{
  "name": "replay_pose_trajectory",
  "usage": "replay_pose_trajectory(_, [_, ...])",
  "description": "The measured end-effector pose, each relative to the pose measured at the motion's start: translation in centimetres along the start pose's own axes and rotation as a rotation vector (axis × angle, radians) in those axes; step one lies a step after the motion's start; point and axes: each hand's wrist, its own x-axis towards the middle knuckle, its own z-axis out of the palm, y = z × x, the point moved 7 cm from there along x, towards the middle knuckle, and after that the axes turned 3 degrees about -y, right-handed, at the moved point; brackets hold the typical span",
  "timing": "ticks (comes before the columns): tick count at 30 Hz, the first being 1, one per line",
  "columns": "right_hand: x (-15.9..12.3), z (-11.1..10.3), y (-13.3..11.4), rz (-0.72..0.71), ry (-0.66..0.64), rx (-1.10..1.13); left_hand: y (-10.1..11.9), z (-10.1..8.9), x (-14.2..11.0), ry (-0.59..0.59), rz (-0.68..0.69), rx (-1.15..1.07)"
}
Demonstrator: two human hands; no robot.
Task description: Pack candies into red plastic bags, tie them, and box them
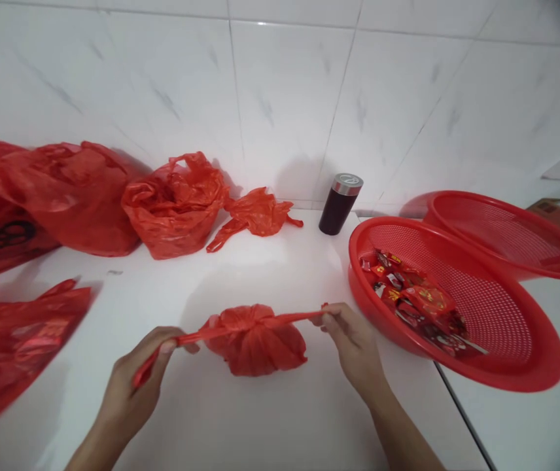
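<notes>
Apparently knotting: fingers (pixel 168 345) pinch bag handles (pixel 299 316), left hand (pixel 135 376) at nine o'clock, right hand (pixel 353 347) at three; tightening needs even tugging.

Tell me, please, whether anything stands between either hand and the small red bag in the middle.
Nothing visible does: the left hand and the right hand each directly grip a stretched end of the small red bag.

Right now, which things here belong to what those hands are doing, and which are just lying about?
In the job:
small red bag, gripped by the left hand and right hand
perhaps the basket of wrapped packets; the bag's contents are hidden

Apparently just lying about:
dark tumbler
other red basket
other red bags, untouched
</notes>
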Motion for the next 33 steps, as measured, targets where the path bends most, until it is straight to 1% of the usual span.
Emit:
replay_pose_trajectory(2, [0.4,0.9,0.6,0.067,-0.023,-0.012,0.5,0.8,0.1,0.053,0.023,-0.068])
replay_pose_trajectory(3, [0.6,1.7,0.5,0.084,-0.048,-0.059,0.9,1.5,0.5,0.060,0.037,-0.094])
replay_pose_trajectory(4, [0.7,2.5,0.3,0.088,-0.079,-0.129,1.4,2.5,1.0,0.043,0.051,-0.110])
replay_pose_trajectory(6, [0.8,4.2,-0.1,0.070,-0.136,-0.283,2.3,4.8,2.2,-0.032,0.084,-0.116])
replay_pose_trajectory(8, [0.7,5.4,0.1,0.056,-0.145,-0.380,2.7,6.9,3.5,-0.077,0.101,-0.075])
replay_pose_trajectory(10, [0.8,5.8,1.1,0.090,-0.124,-0.366,2.8,8.3,4.7,-0.085,0.099,-0.021])
replay_pose_trajectory(12, [1.2,6.0,2.5,0.144,-0.113,-0.245,2.7,9.2,5.7,-0.097,0.086,0.044])
replay_pose_trajectory(15, [2.0,6.0,4.3,0.182,-0.124,-0.091,2.3,10.1,7.2,-0.159,0.055,0.161])
replay_pose_trajectory(20, [3.0,5.8,6.3,0.199,-0.123,-0.096,0.7,11.0,9.6,-0.276,-0.040,0.401])
replay_pose_trajectory(23, [3.1,5.7,6.6,0.201,-0.110,-0.159,-0.2,11.8,10.5,-0.328,-0.086,0.523])
replay_pose_trajectory(25, [3.0,5.5,6.6,0.199,-0.096,-0.230,-0.6,12.3,10.8,-0.342,-0.104,0.586])
replay_pose_trajectory(29, [3.0,5.3,6.3,0.172,-0.067,-0.395,-1.2,12.8,11.1,-0.326,-0.126,0.662])
replay_pose_trajectory(33, [3.0,5.4,6.3,0.143,-0.049,-0.515,-1.6,12.9,11.2,-0.302,-0.134,0.686])
